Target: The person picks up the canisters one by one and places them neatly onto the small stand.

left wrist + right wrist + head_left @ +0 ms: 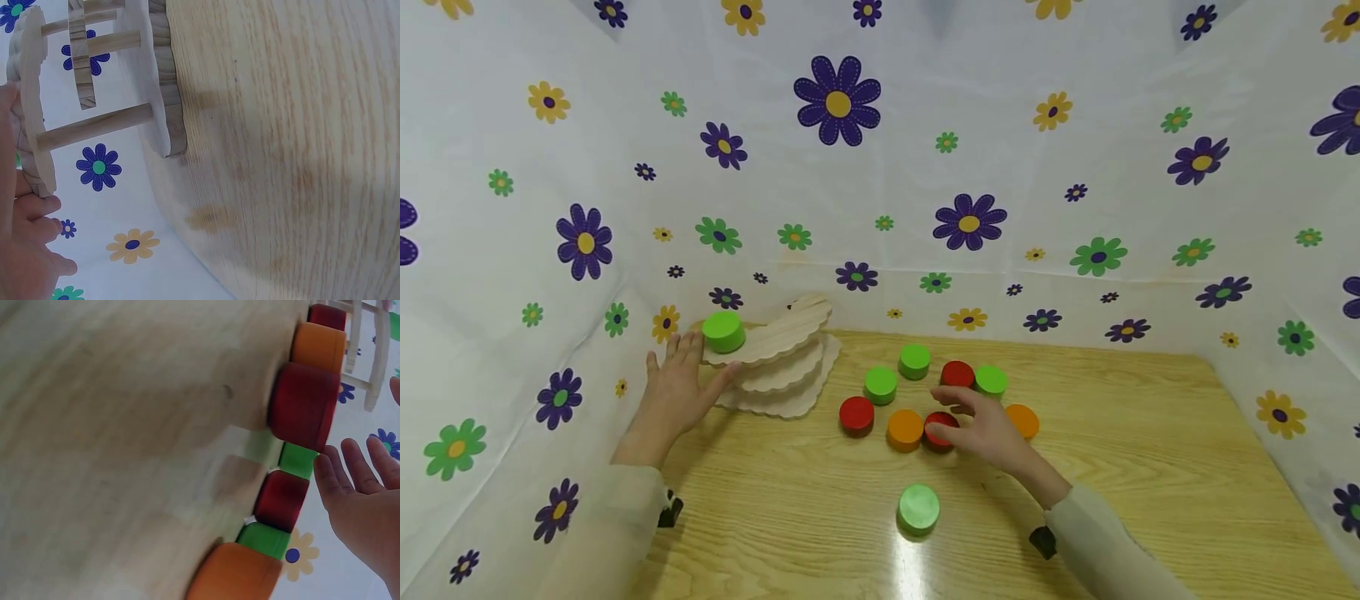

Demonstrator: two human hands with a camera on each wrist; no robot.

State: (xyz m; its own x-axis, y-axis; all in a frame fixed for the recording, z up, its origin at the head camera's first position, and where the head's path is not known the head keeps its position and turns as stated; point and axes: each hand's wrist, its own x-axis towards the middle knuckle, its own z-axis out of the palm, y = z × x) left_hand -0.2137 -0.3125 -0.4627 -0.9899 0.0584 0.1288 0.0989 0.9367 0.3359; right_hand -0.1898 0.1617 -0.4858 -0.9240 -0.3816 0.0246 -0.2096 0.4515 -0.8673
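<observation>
My left hand (679,396) rests at the left end of a wooden tiered stand (775,343), its thumb against the top tier's front edge. A green round block (724,333) sits on that top tier, beside the fingertips. In the left wrist view, the fingers (39,209) touch the scalloped edge of the tier. My right hand (988,429) hovers over a red round block (942,433), fingers loosely bent and apart. The right wrist view shows its fingertips (322,461) close to the top of the red block (304,406); contact is unclear.
Around the right hand stand several round blocks, including an orange block (906,431), another red block (857,416) and a green block (880,385). A lone green block (918,510) is nearer the front. Flower-patterned white cloth (895,167) encloses the wooden table (1135,467).
</observation>
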